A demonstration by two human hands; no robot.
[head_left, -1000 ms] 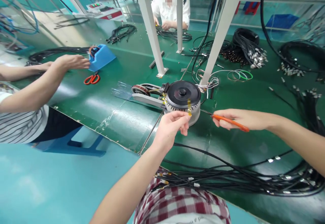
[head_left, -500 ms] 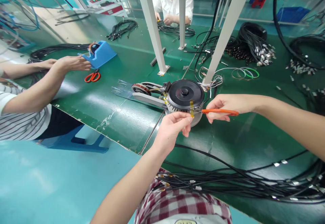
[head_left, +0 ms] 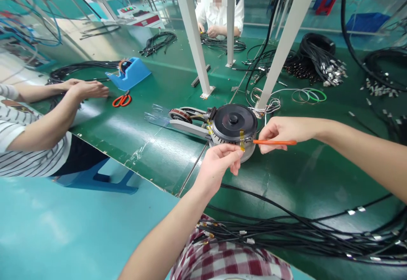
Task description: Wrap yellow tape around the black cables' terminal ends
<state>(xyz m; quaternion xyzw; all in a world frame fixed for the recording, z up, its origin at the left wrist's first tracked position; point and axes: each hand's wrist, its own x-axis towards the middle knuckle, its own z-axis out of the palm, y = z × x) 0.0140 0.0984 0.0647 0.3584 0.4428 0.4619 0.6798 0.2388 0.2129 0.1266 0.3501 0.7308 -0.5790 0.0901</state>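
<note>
Pinching the amber tape strip (head_left: 242,135) beside the round dispenser (head_left: 224,128), the left hand (head_left: 218,162) faces the right hand (head_left: 282,129) gripping orange-handled scissors (head_left: 276,142) at the strip, seemingly drawn out but not yet severed.

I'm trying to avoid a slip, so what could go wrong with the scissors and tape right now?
The scissors in the right hand have their blades close to the left hand, so a slip might nick a finger. The amber tape strip could cling to skin or blades. With the round black-topped device so near, the blades might scrape it.
</note>
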